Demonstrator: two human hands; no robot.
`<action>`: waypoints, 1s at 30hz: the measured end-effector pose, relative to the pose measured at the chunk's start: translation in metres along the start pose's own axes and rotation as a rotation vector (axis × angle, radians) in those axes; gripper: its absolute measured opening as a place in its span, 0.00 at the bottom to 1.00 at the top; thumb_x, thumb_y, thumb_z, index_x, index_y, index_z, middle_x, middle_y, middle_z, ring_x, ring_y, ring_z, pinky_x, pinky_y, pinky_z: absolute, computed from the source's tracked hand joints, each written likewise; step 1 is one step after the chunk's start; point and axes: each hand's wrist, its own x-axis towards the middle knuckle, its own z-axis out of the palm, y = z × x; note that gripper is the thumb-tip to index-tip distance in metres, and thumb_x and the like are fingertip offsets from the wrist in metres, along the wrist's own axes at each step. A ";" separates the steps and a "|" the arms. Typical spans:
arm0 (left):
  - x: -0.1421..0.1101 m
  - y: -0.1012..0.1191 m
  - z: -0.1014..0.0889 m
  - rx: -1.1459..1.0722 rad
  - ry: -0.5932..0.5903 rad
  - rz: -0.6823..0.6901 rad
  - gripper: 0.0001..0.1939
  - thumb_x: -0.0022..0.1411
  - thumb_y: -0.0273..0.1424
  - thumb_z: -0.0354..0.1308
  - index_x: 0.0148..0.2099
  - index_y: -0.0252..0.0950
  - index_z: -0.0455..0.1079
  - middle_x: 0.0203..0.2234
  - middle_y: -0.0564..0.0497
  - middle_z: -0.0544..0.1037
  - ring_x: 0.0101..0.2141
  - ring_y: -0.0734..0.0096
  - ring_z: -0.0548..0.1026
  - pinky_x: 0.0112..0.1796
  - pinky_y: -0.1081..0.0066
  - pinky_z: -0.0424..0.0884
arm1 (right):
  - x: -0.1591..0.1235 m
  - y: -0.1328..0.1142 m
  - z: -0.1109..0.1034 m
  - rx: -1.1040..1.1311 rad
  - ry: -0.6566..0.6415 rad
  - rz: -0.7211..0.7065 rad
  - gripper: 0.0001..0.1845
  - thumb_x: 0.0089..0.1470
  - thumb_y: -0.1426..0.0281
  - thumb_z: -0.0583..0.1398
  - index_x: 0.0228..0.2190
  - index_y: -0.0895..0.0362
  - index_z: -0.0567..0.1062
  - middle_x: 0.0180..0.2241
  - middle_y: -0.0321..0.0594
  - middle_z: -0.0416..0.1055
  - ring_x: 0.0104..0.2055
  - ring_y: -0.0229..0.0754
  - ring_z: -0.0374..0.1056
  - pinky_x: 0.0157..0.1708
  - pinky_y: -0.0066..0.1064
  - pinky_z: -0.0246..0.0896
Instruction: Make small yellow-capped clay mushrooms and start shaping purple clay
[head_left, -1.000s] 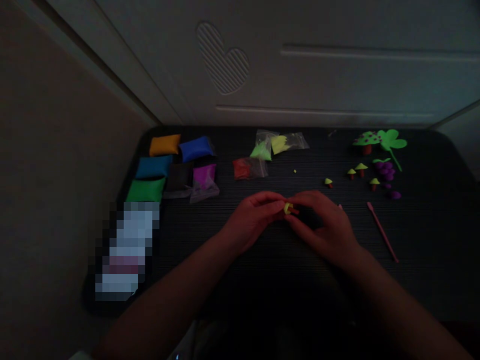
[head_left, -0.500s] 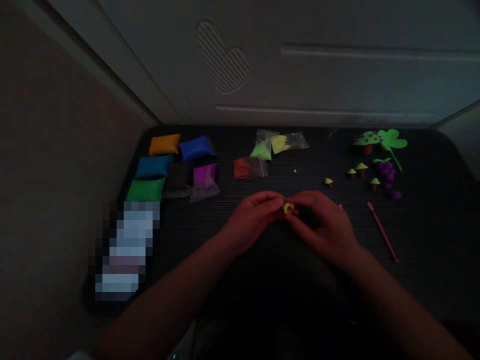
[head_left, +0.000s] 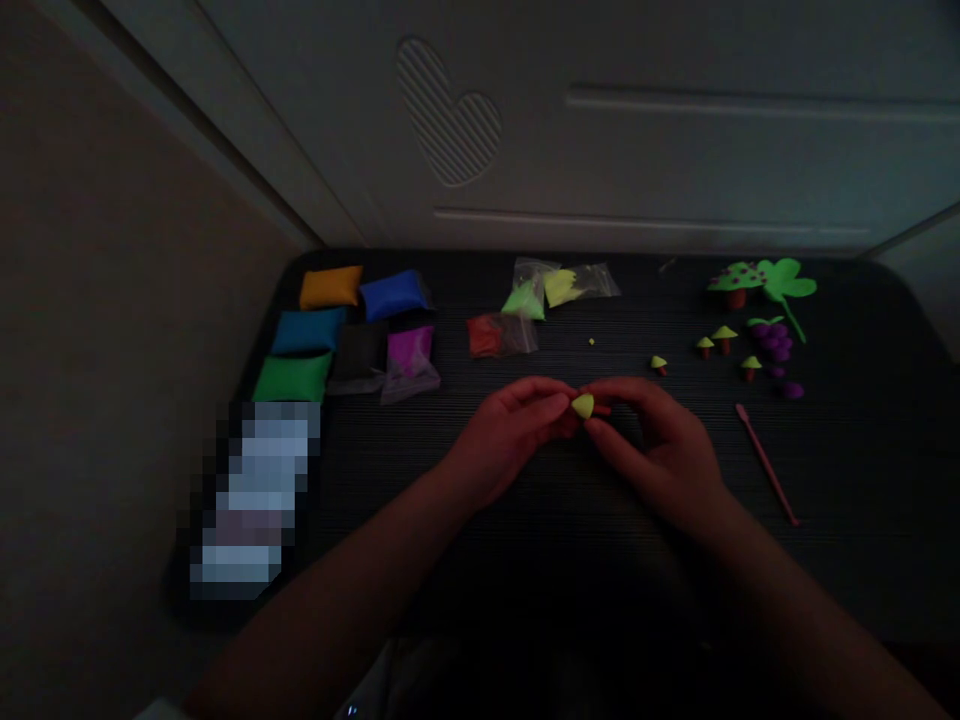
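Both my hands meet over the middle of the dark table (head_left: pixel 570 560). Between their fingertips is a small clay mushroom (head_left: pixel 584 406) with a yellow cap and a red stem. My left hand (head_left: pixel 510 435) pinches it from the left, fingers curled. My right hand (head_left: pixel 660 445) pinches it from the right, on the stem side. Most of the stem is hidden by my fingers.
Several coloured clay packets (head_left: pixel 341 325) lie at the back left. Opened bags of red (head_left: pixel 499 335) and yellow-green clay (head_left: pixel 559 285) sit behind my hands. At the right are small finished mushrooms (head_left: pixel 724 340), purple grapes (head_left: pixel 772 340), a green leaf (head_left: pixel 784 280) and a pink tool (head_left: pixel 765 462).
The mushroom has turned between my fingertips, so its yellow cap shows more fully. My hands have shifted slightly up and away from me.
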 end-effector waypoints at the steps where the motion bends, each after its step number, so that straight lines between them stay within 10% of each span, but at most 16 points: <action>1: 0.000 0.000 0.000 0.005 0.005 0.004 0.05 0.51 0.28 0.62 0.33 0.35 0.73 0.29 0.53 0.77 0.30 0.77 0.73 0.39 0.71 0.66 | 0.000 0.000 0.000 -0.003 -0.005 -0.002 0.14 0.51 0.73 0.59 0.42 0.54 0.68 0.39 0.38 0.71 0.42 0.37 0.67 0.43 0.30 0.62; 15: 0.001 0.000 -0.001 -0.068 0.050 0.022 0.06 0.48 0.22 0.63 0.32 0.35 0.73 0.28 0.55 0.77 0.31 0.80 0.73 0.39 0.74 0.67 | 0.001 0.001 0.002 -0.099 0.172 -0.155 0.16 0.46 0.76 0.62 0.40 0.55 0.69 0.43 0.43 0.66 0.47 0.42 0.63 0.48 0.38 0.58; 24: 0.000 -0.001 -0.002 -0.046 0.018 -0.003 0.06 0.48 0.21 0.62 0.31 0.35 0.73 0.28 0.55 0.77 0.32 0.79 0.74 0.41 0.73 0.66 | 0.000 -0.001 0.000 0.195 0.013 0.245 0.06 0.54 0.68 0.57 0.36 0.51 0.72 0.33 0.34 0.72 0.35 0.35 0.68 0.37 0.29 0.62; 30: 0.000 -0.001 0.000 0.031 0.026 0.023 0.05 0.47 0.22 0.63 0.30 0.35 0.74 0.27 0.54 0.77 0.32 0.78 0.73 0.42 0.72 0.65 | 0.002 -0.002 0.000 0.201 0.028 0.262 0.04 0.51 0.67 0.60 0.31 0.53 0.74 0.30 0.33 0.73 0.32 0.35 0.69 0.32 0.27 0.63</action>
